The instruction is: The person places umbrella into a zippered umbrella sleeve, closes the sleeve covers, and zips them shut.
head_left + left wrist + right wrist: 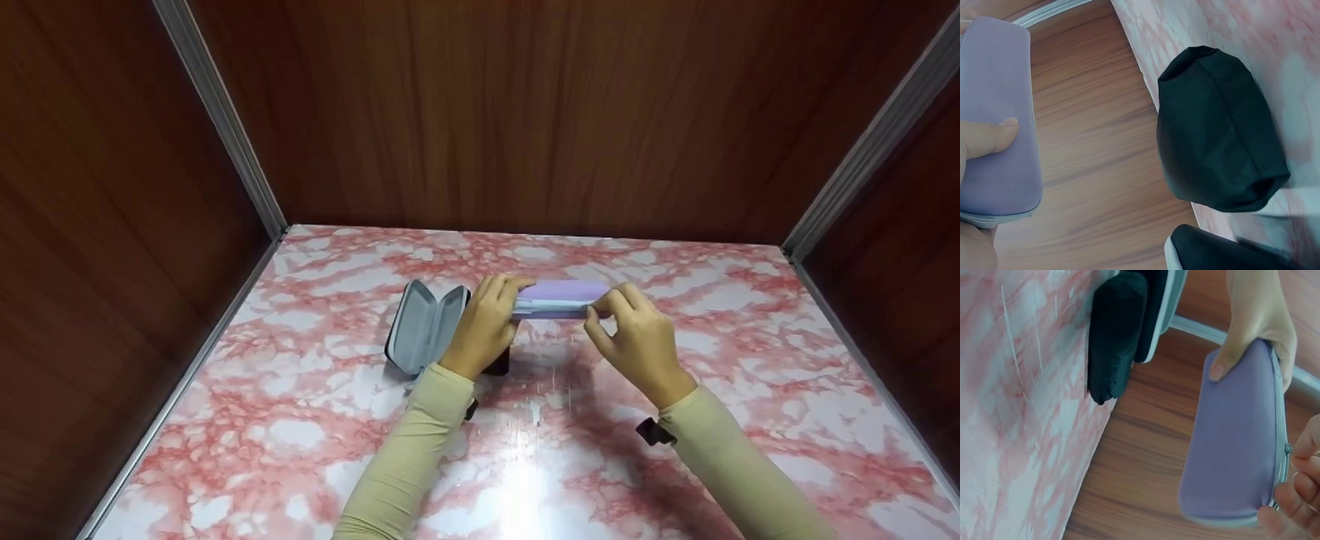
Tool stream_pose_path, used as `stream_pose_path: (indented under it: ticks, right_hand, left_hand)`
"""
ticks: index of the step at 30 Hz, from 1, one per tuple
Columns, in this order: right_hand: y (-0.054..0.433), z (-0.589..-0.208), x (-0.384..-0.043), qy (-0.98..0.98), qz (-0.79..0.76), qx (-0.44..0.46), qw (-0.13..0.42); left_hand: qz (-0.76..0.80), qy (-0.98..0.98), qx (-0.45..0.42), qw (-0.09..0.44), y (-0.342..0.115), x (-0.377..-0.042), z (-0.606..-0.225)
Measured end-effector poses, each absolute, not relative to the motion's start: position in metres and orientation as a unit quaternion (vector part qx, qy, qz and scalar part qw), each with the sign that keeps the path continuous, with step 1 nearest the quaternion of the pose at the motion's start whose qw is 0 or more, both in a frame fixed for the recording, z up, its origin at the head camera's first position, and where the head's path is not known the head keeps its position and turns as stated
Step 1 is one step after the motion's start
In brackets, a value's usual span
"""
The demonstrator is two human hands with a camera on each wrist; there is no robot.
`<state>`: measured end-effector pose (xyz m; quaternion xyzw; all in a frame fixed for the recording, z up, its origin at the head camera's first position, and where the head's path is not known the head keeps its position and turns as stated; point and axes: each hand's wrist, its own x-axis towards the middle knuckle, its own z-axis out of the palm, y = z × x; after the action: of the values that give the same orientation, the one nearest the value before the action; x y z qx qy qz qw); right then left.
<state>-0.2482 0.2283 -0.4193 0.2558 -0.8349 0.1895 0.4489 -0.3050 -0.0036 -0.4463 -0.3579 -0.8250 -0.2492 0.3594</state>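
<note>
While the left hand (484, 322) grips the purple case (562, 290), the right hand (637, 337) pinches at its zip (1281, 416).

Held clear of the worktop (292, 433), the case lies level between both hands, nearer the back edge than the front and roughly midway between the side edges. The left thumb lies flat on one broad face with fingers round the end, which probably steadies it against any tug; the right thumb and fingers close together at the other end, near the zip pull (1288, 449). Turning the zip side toward the person likely keeps that seam in sight; how far it is undone I cannot tell. Left of centre, an open grey-lined case (412, 334) sits beside a black pouch (1219, 129), perhaps set aside to leave both hands room.
</note>
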Motion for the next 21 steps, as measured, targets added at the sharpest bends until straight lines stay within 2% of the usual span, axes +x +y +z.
stream_pose_path:
  ticks: [14,21]
  right_hand:
    - [0.236,-0.423,-0.251,-0.828,0.276,0.252,0.418]
    - [0.239,-0.424,-0.249,-0.848,0.250,0.216,0.414]
  left_hand:
    - [-0.262,-0.824,-0.349,0.362,-0.009,-0.306,-0.448]
    - [-0.267,-0.820,-0.349,0.367,-0.010,-0.307,-0.448]
